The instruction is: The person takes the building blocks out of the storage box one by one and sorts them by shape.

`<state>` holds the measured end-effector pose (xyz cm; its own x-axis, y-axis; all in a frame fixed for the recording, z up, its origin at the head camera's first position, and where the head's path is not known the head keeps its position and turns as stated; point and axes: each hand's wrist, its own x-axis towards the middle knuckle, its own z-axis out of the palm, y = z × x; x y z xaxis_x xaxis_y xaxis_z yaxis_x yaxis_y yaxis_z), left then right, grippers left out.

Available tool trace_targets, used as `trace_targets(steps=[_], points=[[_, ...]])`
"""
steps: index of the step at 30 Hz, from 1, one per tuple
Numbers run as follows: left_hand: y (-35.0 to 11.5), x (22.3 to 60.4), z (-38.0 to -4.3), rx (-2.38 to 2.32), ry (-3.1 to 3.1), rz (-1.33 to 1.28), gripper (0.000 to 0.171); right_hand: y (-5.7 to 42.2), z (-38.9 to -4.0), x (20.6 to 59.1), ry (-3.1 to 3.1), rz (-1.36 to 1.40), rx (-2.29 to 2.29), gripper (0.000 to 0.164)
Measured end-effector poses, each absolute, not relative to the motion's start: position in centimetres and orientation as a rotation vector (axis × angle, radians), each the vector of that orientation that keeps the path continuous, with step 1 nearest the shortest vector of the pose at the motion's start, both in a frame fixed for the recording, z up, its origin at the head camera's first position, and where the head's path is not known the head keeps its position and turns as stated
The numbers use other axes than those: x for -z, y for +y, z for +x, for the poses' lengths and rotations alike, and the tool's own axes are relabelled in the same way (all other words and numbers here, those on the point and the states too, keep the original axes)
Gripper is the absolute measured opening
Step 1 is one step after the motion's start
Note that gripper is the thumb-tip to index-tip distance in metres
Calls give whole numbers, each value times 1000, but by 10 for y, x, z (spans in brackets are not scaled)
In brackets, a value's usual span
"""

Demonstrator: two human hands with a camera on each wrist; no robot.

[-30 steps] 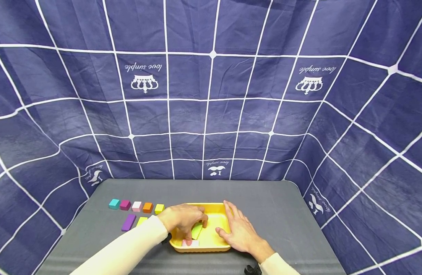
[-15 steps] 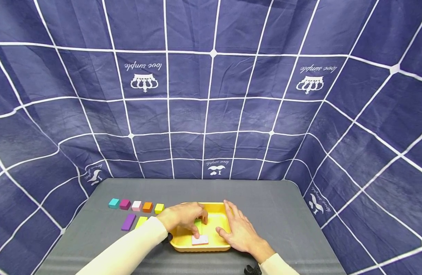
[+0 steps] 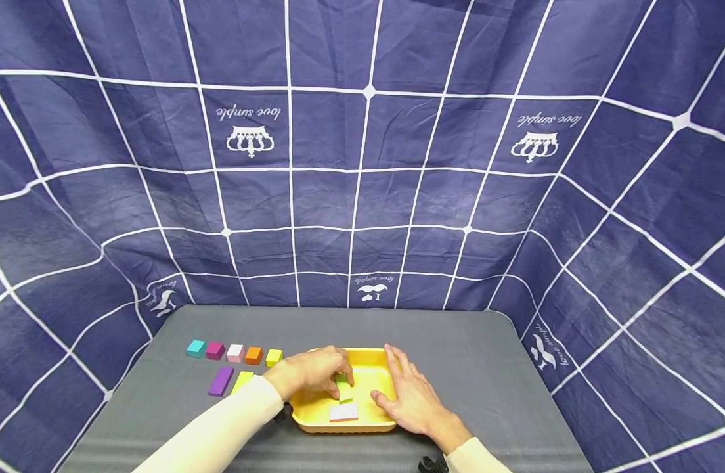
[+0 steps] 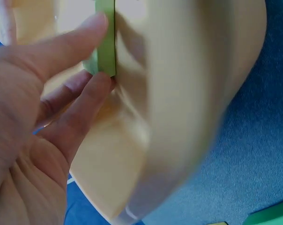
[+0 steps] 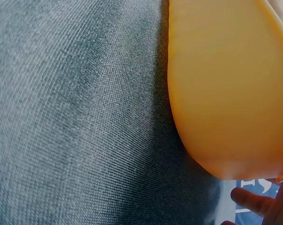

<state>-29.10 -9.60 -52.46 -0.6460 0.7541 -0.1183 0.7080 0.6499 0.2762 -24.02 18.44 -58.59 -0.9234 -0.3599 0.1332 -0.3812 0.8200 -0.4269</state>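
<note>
Inside a yellow tray [image 3: 371,381], my left hand [image 3: 315,371] pinches a yellow-green block [image 3: 344,389] between thumb and fingers. The left wrist view shows the thumb of that hand [image 4: 52,93] against one face of the block [image 4: 106,51] and fingertips at its lower end. A white block with a pink-red edge [image 3: 343,412] lies flat near the tray's front wall, apart from the left hand. At the tray's right rim rests my right hand [image 3: 416,397], its fingers extended along the side and its thumb over the inside.
Left of the tray, a row of small blocks runs from teal [image 3: 196,349] to yellow [image 3: 274,358]. Nearer lie a purple block [image 3: 220,382] and a yellow block [image 3: 242,381], partly behind the left sleeve. A blue curtain [image 3: 362,197] hangs behind the grey table [image 3: 457,355].
The white block has slid right along the tray's front. My left thumb has moved off it to the yellow-green block, which was tilted differently before. My right hand has stayed put.
</note>
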Motion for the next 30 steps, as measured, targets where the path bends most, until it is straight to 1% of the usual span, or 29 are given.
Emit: trace_targets(steps=[3,6,20,30], points=[[-94,525,-289,-346,2635,1173,35,185,-240,586,-2947,602,-710,103],[-92,523,-286,-345,2631,1151,37,184,-240,586,-2940,601,-706,103],[-93,522,-283,-311,2651,1203,31,184,-238,587,-2941,600,-719,102],[-99,514,-274,-340,2715,1214,33,184,-237,586,-2940,602,-738,102]])
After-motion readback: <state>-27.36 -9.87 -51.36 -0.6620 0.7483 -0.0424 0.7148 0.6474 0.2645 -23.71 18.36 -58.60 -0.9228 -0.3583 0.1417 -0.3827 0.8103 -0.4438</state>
